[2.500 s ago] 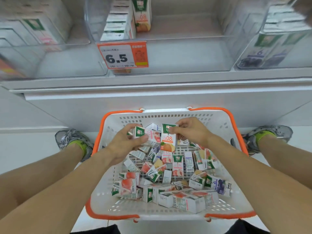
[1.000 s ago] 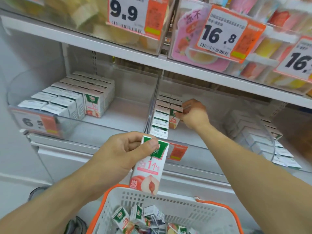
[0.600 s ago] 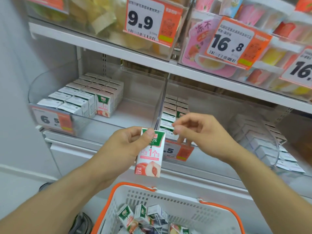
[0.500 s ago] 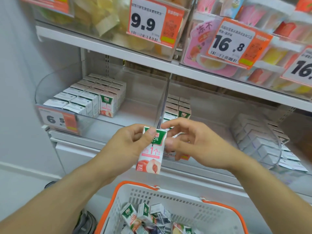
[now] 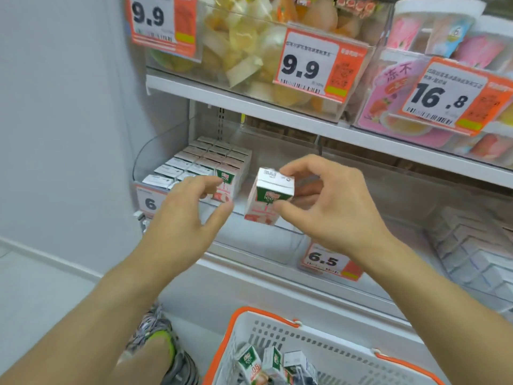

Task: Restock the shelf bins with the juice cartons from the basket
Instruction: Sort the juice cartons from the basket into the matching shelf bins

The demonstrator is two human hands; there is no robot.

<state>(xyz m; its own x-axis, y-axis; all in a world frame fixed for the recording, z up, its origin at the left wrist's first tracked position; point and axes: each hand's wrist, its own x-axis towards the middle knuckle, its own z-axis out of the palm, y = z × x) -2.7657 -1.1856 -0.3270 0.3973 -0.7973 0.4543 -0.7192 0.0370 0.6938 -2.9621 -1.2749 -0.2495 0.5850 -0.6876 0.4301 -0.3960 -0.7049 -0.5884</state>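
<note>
My right hand (image 5: 330, 207) grips a small peach juice carton (image 5: 268, 198), white and pink with a green band, held tilted in front of the left clear shelf bin (image 5: 155, 151). My left hand (image 5: 188, 215) hovers just left of the carton, fingers spread, holding nothing. Inside that bin stand rows of matching peach cartons (image 5: 211, 168) on its left side. The white basket with orange rim (image 5: 319, 345) sits below, with several cartons (image 5: 274, 365) in it.
A second bin with a 6.5 price tag (image 5: 329, 261) lies to the right, and a further bin of cartons (image 5: 477, 251) at far right. The shelf above holds fruit cups with 9.9 (image 5: 308, 65) and 16.8 (image 5: 441, 98) tags. My shoe (image 5: 163, 345) rests beside the basket.
The peach carton passed from my left hand to my right hand. My left hand let go and opened. My view swung left toward the left bin.
</note>
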